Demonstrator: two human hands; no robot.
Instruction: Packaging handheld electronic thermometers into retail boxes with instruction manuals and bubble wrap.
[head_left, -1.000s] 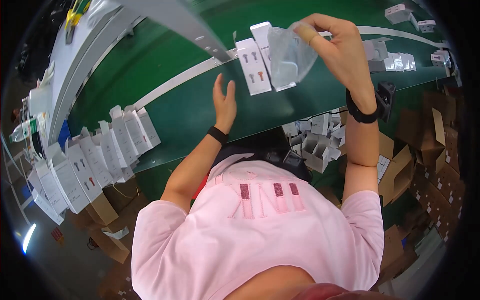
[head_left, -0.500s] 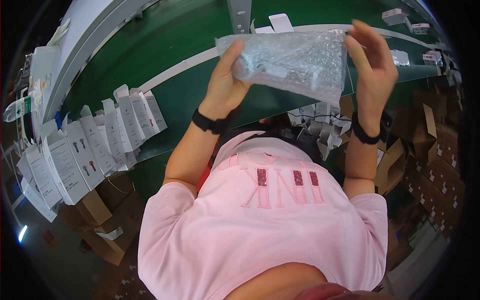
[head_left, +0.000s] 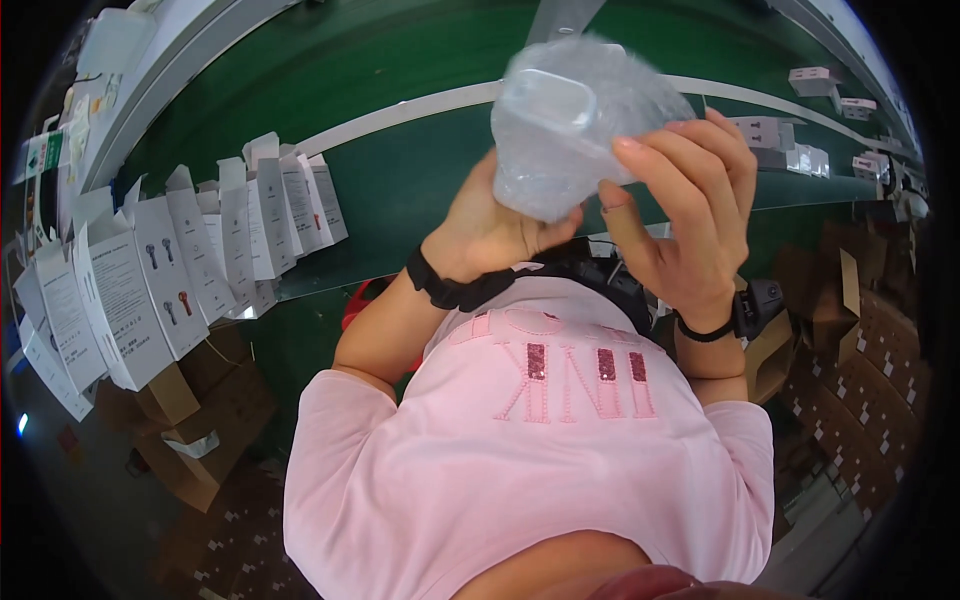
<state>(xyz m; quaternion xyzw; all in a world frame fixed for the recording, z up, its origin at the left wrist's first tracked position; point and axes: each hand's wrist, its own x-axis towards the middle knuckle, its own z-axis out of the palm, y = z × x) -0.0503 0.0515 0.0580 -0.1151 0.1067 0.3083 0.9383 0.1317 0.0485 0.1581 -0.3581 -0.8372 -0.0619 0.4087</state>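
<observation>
A clear bubble-wrap bag (head_left: 560, 140) is held up over the green workbench, bunched and partly smeared by motion. Through the plastic, a pale, rounded rectangular outline shows near the top left. My left hand (head_left: 488, 232) wraps around the bag's lower left side, with some fingers hidden behind it. On the opposite side, my right hand (head_left: 692, 205) closes on the bag's right part with bent fingers and the thumb below. A black band sits on each wrist.
Several opened white cartons (head_left: 165, 270) stand in a row on the left of the green bench (head_left: 400, 165). Small white boxes (head_left: 765, 133) lie at the right. Brown cardboard boxes (head_left: 860, 350) are stacked on the right floor. An opened brown carton (head_left: 185, 450) stands at the lower left.
The bag was stretched out flat sideways; now it is bunched and turned upward. My right hand has come in from beside the bag and taken hold of its right part.
</observation>
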